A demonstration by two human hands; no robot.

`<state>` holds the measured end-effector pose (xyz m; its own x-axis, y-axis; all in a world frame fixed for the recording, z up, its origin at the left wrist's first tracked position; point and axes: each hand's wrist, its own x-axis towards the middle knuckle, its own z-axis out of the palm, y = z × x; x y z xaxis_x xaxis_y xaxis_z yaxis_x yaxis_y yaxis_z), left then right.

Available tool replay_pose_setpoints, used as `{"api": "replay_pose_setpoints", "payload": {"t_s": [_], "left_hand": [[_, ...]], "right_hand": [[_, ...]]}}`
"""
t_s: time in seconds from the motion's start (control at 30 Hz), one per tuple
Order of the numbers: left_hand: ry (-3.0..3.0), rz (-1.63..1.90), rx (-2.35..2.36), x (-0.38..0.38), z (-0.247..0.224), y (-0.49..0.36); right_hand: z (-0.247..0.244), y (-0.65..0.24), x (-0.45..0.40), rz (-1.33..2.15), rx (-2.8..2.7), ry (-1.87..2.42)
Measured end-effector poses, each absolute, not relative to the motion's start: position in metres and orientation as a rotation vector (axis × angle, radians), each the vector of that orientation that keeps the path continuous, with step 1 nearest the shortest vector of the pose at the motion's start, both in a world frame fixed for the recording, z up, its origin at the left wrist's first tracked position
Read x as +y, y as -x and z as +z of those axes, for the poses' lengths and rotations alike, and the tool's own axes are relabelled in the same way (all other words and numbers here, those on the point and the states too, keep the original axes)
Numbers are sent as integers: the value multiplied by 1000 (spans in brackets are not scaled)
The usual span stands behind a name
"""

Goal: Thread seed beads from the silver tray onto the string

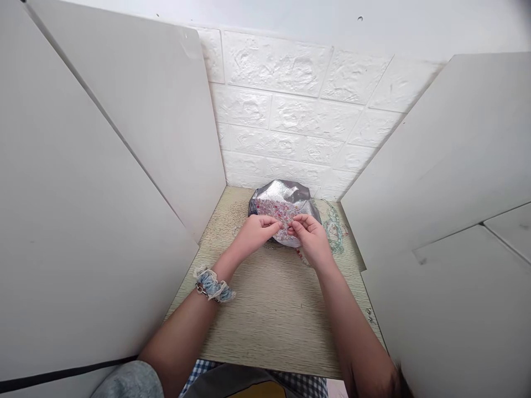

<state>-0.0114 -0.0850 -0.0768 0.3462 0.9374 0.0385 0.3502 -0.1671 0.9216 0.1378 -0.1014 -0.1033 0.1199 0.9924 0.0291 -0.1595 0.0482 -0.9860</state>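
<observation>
A silvery bag (282,190) lies at the back of the wooden table, with many small pink, red and clear beads (276,209) in it. Over its front part, my left hand (258,229) pinches thumb and forefinger together, with a blue scrunchie and a chain on the wrist. Close beside it on the right, my right hand (309,235) is also pinched. Whatever sits between the fingertips is too small to make out. Below the right fingers, a short strand of red and white beads (302,256) shows partly.
Strings of green and clear beads (334,232) lie right of the bag. White panels (166,110) flank the wooden table (269,309) on both sides, and a white brick-pattern wall (282,110) stands behind. Small metallic bits (369,315) lie at the right edge.
</observation>
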Motion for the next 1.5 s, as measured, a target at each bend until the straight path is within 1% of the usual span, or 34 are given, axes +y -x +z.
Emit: {"api": "replay_pose_setpoints", "payload": {"t_s": [0.2,0.63,1.03,1.5], "left_hand": [[-1721,753,1126,-87,-74,10],[-1766,766,1167,-88,-74,9],[-1777,770,1181,-87,-77,10],[-1808,750,1184,-87,-76,9]], "right_hand": [[-105,-139,-102,1237,-983,1064],[-99,-132,-106,1188,-1048,1101],[-99,-132,-105,1157,-1001,1137],[-101,-131,-105,1180,-1019,1107]]}}
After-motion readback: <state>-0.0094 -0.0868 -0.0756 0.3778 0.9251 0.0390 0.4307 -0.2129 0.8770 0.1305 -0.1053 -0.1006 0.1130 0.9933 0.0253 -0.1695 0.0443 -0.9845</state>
